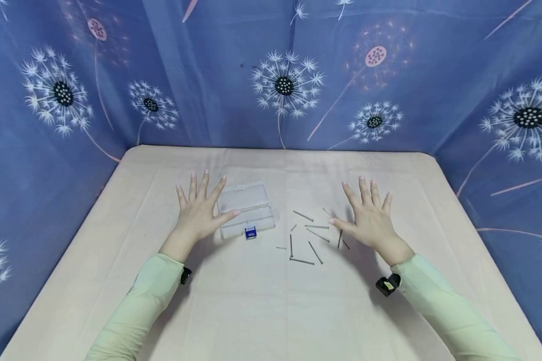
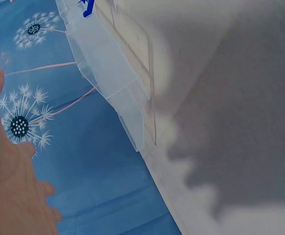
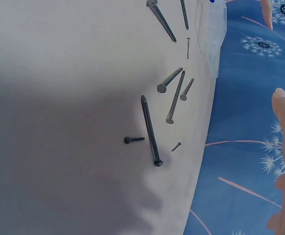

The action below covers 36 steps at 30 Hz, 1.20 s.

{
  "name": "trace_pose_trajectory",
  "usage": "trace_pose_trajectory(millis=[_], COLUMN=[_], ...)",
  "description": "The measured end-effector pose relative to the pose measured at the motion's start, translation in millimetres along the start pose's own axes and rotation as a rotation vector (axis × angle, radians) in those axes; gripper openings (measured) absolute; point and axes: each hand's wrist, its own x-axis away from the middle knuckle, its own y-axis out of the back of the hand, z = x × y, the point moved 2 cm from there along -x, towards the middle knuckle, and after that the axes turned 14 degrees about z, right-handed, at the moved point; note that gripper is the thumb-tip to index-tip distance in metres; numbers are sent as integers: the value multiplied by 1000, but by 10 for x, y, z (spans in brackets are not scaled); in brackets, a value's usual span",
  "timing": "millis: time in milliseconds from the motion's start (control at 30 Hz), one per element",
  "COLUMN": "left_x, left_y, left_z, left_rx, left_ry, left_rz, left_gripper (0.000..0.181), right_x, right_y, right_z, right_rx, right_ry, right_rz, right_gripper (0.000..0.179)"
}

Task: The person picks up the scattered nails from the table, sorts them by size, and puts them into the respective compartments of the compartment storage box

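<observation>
My left hand point(image 1: 197, 216) is held over the table with fingers spread and holds nothing. Its thumb overlaps a clear plastic case point(image 1: 247, 204) in the head view. The case lies with its lid raised, and a blue latch point(image 1: 250, 232) sits on its near side. On the right, my right hand point(image 1: 371, 224) also hovers with spread fingers, its thumb close to several loose metal nails point(image 1: 315, 252). In the right wrist view a long dark nail point(image 3: 151, 131) lies beside a short one point(image 3: 134, 140). The nails differ in length and point various ways.
A pale cloth covers the table point(image 1: 253, 311). Blue curtains point(image 1: 217, 75) with dandelion prints stand along its back and both sides. Each wrist carries a small black device, such as the one on the right wrist point(image 1: 387, 285). Hand shadows fall on the cloth.
</observation>
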Motion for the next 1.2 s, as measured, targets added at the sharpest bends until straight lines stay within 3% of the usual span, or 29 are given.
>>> trace_pose_trajectory(millis=[300,667,900,1033,1200], left_x=[3,3,-18,-17,1], left_y=[-10,15,38,21,-24], left_z=[-3,23,58,90,120], left_rx=[9,276,347,383,495], left_ry=[-16,-35,-37,-36,6], left_rz=[-19,-78,-96,-82,-8], left_gripper=[87,83,80,81,80], right_x=[42,51,51,21,12], right_y=[8,78,107,109,85], right_z=[-33,-52,-68,-76,-66], right_rx=[-12,-19,-74,-74,-104], right_ry=[-2,59,52,56,44], right_rz=[0,-117,-114,-104,-66], right_gripper=[94,83,68,60,52])
